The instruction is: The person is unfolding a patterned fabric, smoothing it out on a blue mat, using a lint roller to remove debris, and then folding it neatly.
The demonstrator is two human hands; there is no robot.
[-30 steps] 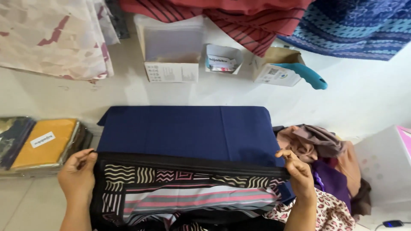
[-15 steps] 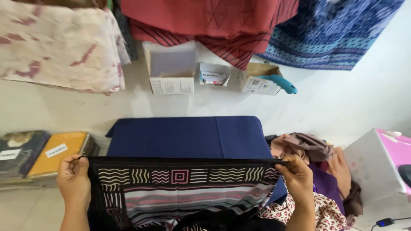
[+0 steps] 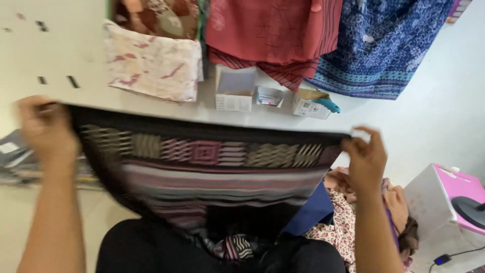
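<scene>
Holding striped cloth [image 3: 212, 172] | white boxes [image 3: 234, 90] behind, by wall

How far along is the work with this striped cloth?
Done: the striped cloth is lifted and spread wide. In hand: the left hand and right hand each pinch a top corner. Left: it hangs unfolded; more fabric lies heaped at the right.

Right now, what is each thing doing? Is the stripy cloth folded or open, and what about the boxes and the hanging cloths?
Stripy dark cloth: lifted, spread open, blurred.
Left hand: gripping the cloth's top corner.
Right hand: pinching the other top corner.
Navy cloth: mostly hidden behind the stripy one.
White box: open, standing upright.
Red cloth: hanging.
Blue patterned cloth: hanging.
Spotted cloth: crumpled in a heap.
</scene>
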